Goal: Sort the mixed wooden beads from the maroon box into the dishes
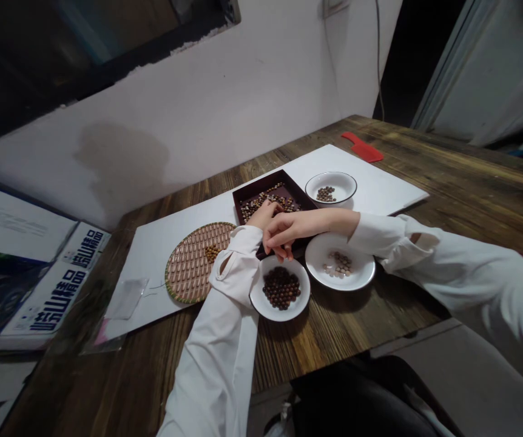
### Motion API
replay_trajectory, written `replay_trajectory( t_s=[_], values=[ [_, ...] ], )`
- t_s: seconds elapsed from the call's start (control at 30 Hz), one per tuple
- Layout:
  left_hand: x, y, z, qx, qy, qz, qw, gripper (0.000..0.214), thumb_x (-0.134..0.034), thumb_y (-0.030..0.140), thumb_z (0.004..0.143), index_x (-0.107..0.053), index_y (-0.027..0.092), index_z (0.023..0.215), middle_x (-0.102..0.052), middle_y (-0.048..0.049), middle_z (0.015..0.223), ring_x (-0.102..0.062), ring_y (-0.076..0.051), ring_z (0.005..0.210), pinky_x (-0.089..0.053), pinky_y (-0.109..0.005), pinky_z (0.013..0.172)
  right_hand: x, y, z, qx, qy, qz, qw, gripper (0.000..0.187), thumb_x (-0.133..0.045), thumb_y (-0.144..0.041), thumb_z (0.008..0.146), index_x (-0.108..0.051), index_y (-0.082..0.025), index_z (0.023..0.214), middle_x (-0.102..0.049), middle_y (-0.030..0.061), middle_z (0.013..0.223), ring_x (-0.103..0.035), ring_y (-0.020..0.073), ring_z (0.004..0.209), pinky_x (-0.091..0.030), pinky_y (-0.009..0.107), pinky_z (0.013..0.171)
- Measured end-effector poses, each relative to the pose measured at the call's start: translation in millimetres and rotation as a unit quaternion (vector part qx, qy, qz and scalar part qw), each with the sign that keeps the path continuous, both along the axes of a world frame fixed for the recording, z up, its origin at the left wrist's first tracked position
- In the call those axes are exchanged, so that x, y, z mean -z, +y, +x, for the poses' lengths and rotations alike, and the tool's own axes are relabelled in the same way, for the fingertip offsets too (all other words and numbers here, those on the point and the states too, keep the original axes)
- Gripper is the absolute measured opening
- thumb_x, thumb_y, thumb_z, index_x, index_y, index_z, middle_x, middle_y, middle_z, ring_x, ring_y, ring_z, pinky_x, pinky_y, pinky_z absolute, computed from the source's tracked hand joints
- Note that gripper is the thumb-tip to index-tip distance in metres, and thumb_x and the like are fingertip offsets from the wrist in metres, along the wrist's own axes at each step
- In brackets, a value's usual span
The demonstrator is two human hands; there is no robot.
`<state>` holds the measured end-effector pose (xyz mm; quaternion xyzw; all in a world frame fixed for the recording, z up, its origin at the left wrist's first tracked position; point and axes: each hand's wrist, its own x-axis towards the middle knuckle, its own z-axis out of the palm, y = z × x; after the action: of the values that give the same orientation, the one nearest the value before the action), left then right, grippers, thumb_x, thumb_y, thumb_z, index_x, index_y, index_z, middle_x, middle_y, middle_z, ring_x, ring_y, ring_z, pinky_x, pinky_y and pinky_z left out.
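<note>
My left hand (265,213) reaches into a dark red tray (239,193), fingers bent down against a heap of mixed brown and tan beads (284,197). Across it, my right hand (286,229) hangs above the near edge of the tray and the far rim of a white bowl (256,298). Its fingers are curled downward and close together; anything between them is too small to make out. Dark brown beads (282,288) lie in that bowl. The left fingertips are partly hidden among the beads and behind the right hand.
A white dish (361,276) with pale beads stands under my right wrist. Behind is a dark-rimmed white bowl (334,179) of brown beads. Left lies a round woven tray (188,267) with yellowish beads. A red comb-shaped piece (364,149), plastic bag (127,298) and printed boxes (56,297) are around.
</note>
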<state>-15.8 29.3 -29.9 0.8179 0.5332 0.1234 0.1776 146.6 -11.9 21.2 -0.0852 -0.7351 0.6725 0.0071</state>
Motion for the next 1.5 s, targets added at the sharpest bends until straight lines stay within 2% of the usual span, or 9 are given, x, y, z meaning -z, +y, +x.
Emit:
replay_trajectory(
  t_s=[0.73, 1.03, 1.13, 1.23, 1.37, 1.5],
  values=[
    [-0.8, -1.4, 0.5, 0.001, 0.015, 0.000, 1.000, 0.014, -0.052, 0.018, 0.081, -0.057, 0.018, 0.094, -0.049, -0.0059, 0.105, -0.051, -0.016, 0.097, -0.044, -0.028, 0.089, 1.7, 1.1, 1.6, -0.006, 0.016, 0.006, 1.000, 0.025, -0.055, -0.035, 0.087, -0.059, -0.012, 0.094, -0.061, 0.0024, 0.073, -0.062, 0.0121, 0.073, -0.048, 0.023, 0.067],
    [-0.5, -3.0, 0.5, -0.004, 0.013, 0.006, 1.000, 0.013, -0.053, 0.019, 0.080, -0.058, 0.019, 0.093, -0.050, -0.0051, 0.103, -0.052, -0.016, 0.095, -0.045, -0.028, 0.087, 3.8, 2.9, 1.6, -0.007, 0.010, 0.014, 1.000, 0.028, -0.056, -0.038, 0.086, -0.058, -0.012, 0.096, -0.060, 0.0016, 0.073, -0.059, 0.0107, 0.070, -0.047, 0.024, 0.068],
    [1.4, -2.1, 1.6, -0.009, 0.000, 0.010, 1.000, 0.011, -0.053, 0.020, 0.082, -0.058, 0.018, 0.091, -0.050, -0.0057, 0.102, -0.053, -0.016, 0.094, -0.045, -0.028, 0.087, 0.8, 2.1, 1.8, -0.019, 0.020, 0.073, 0.997, 0.028, -0.056, -0.037, 0.085, -0.059, -0.011, 0.096, -0.057, -0.0007, 0.070, -0.053, 0.0074, 0.060, -0.043, 0.021, 0.061],
    [4.4, 0.1, 3.7, -0.022, -0.019, 0.013, 0.999, 0.011, -0.050, 0.021, 0.085, -0.058, 0.016, 0.090, -0.050, -0.0062, 0.100, -0.054, -0.015, 0.091, -0.045, -0.029, 0.088, -6.2, -5.5, 1.7, -0.037, 0.011, 0.180, 0.983, 0.027, -0.059, -0.034, 0.083, -0.062, -0.011, 0.096, -0.057, 0.0002, 0.076, -0.047, 0.0060, 0.060, -0.037, 0.019, 0.058],
    [6.8, 2.2, 5.5, -0.026, -0.016, 0.018, 0.999, 0.010, -0.052, 0.020, 0.085, -0.058, 0.015, 0.091, -0.051, -0.0064, 0.100, -0.055, -0.017, 0.094, -0.043, -0.031, 0.092, -13.2, -26.1, 1.5, -0.062, -0.002, 0.339, 0.939, 0.023, -0.062, -0.027, 0.081, -0.066, -0.012, 0.097, -0.059, 0.0032, 0.084, -0.047, 0.0094, 0.070, -0.036, 0.021, 0.063],
    [7.1, 2.4, 5.1, -0.028, -0.011, 0.015, 0.999, 0.012, -0.052, 0.021, 0.085, -0.058, 0.015, 0.093, -0.050, -0.0069, 0.102, -0.056, -0.018, 0.097, -0.042, -0.033, 0.095, -7.7, -43.8, 1.7, -0.040, -0.023, 0.472, 0.880, 0.019, -0.061, -0.021, 0.081, -0.067, -0.014, 0.098, -0.057, 0.0058, 0.092, -0.048, 0.0107, 0.071, -0.035, 0.023, 0.063]
  ],
)
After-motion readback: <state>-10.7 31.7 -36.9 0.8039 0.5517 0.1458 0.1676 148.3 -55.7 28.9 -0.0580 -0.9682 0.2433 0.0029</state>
